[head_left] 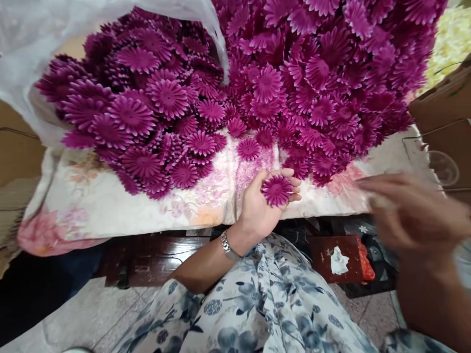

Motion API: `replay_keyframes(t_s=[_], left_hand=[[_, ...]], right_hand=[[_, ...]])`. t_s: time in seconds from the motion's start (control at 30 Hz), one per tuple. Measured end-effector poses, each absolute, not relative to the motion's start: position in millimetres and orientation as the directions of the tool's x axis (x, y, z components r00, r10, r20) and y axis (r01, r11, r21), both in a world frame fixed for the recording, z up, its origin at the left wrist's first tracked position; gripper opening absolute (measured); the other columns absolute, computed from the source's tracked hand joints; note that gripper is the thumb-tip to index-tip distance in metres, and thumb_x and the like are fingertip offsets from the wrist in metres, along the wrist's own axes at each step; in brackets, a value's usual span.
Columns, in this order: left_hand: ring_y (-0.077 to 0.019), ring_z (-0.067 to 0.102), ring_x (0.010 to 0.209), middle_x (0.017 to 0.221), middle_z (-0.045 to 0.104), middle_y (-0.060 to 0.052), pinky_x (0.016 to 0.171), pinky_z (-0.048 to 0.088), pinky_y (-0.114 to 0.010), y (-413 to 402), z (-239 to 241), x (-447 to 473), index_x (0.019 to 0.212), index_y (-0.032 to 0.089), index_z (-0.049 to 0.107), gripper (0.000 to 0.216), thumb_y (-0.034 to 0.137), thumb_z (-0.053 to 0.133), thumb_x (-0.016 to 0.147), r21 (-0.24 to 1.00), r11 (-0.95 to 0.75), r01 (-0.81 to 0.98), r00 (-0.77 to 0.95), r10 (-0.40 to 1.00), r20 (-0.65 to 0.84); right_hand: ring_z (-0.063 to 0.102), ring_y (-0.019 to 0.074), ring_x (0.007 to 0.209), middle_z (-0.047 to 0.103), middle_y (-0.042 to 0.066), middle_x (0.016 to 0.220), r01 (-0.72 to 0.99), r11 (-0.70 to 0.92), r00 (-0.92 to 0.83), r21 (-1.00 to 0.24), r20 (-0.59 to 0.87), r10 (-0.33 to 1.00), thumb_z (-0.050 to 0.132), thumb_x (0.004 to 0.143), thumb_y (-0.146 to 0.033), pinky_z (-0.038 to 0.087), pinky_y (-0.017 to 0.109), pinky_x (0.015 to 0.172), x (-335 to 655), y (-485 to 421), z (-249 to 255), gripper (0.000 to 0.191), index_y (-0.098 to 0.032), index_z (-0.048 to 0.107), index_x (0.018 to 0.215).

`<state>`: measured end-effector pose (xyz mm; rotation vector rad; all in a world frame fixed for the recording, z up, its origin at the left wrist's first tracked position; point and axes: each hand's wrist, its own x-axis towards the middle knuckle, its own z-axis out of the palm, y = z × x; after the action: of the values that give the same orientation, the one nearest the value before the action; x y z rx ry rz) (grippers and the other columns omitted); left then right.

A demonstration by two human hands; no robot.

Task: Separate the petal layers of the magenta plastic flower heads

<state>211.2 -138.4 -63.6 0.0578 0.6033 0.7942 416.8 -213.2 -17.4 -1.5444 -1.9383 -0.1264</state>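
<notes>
My left hand (pixel 257 211) is palm up at the table's front edge, its fingers curled round a purple artificial flower (pixel 276 190) that lies face up in the palm. Off to the right, my right hand (pixel 415 211) hangs above the table's corner, apart from the flowers. Motion smears its fingers, so whether they hold anything does not show. Just beyond my left hand, a single purple flower (pixel 248 149) rests on the flowered cloth (pixel 147 215). A large heap of the same flowers (pixel 320 73) rises behind it.
On the left, another flower pile (pixel 143 113) spills from a translucent plastic bag (pixel 29 63). Cardboard boxes (pixel 447 113) stand at the right, with pale yellow pieces (pixel 451 46) behind. Below the table, crumpled white paper (pixel 339 261) lies on a dark red wooden surface (pixel 320 255).
</notes>
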Motion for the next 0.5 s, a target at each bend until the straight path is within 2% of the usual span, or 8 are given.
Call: replay_keyframes(t_s=[0.03,0.1,0.17,0.27,0.4,0.5], left_hand=[[-0.0158,0.065,0.07,0.073,0.067,-0.01,0.066,0.052,-0.027,-140,-63,213,0.081,0.01,0.068,0.047,0.036,0.032,0.094,0.258,0.715,-0.65,0.554,0.678,-0.483],[-0.0146,0.066,0.075,0.078,0.069,-0.01,0.074,0.052,-0.026,-142,-62,214,0.084,0.01,0.068,0.046,0.034,0.031,0.095,0.241,0.718,-0.653,0.555,0.67,-0.494],[-0.0145,0.067,0.084,0.084,0.07,-0.01,0.082,0.052,-0.025,-141,-60,211,0.084,0.011,0.068,0.046,0.034,0.029,0.096,0.222,0.722,-0.655,0.545,0.655,-0.523],[-0.0164,0.067,0.093,0.088,0.07,-0.009,0.086,0.052,-0.027,-138,-62,202,0.082,0.013,0.066,0.045,0.035,0.029,0.096,0.251,0.704,-0.664,0.49,0.663,-0.566],[-0.0178,0.068,0.09,0.08,0.07,-0.007,0.084,0.053,-0.031,-137,-66,195,0.079,0.014,0.065,0.039,0.033,0.035,0.094,0.365,0.601,-0.711,0.363,0.758,-0.541],[-0.0186,0.068,0.09,0.079,0.07,-0.008,0.085,0.052,-0.033,-140,-67,196,0.078,0.015,0.065,0.039,0.034,0.035,0.094,0.387,0.535,-0.751,0.333,0.813,-0.478]], right_hand=[[0.067,0.0172,0.081,0.071,0.011,0.088,0.811,0.502,-0.274,-0.3,0.564,0.779,0.063,0.077,-0.016,0.055,0.029,0.067,391,-206,-24,0.022,-0.016,0.068,0.099],[0.066,0.024,0.099,0.07,0.017,0.103,0.771,0.603,-0.417,-0.205,0.553,0.721,0.061,0.08,-0.018,0.055,0.04,0.086,347,-192,-41,0.03,-0.011,0.064,0.109],[0.062,0.0278,0.109,0.068,0.019,0.111,0.789,0.597,-0.43,-0.145,0.563,0.706,0.055,0.085,-0.024,0.052,0.046,0.093,318,-185,-60,0.034,-0.009,0.061,0.114],[0.052,0.0294,0.125,0.063,0.02,0.122,0.775,0.607,-0.432,-0.175,0.554,0.712,0.045,0.088,-0.026,0.043,0.053,0.104,301,-189,-81,0.042,-0.006,0.054,0.124],[0.048,0.0264,0.129,0.061,0.016,0.126,0.741,0.643,-0.485,-0.192,0.509,0.711,0.046,0.088,-0.027,0.039,0.05,0.109,307,-201,-87,0.045,-0.008,0.049,0.13],[0.052,0.0237,0.125,0.064,0.013,0.124,0.757,0.631,-0.48,-0.171,0.51,0.714,0.05,0.088,-0.028,0.035,0.047,0.111,315,-201,-85,0.046,-0.012,0.049,0.131]])
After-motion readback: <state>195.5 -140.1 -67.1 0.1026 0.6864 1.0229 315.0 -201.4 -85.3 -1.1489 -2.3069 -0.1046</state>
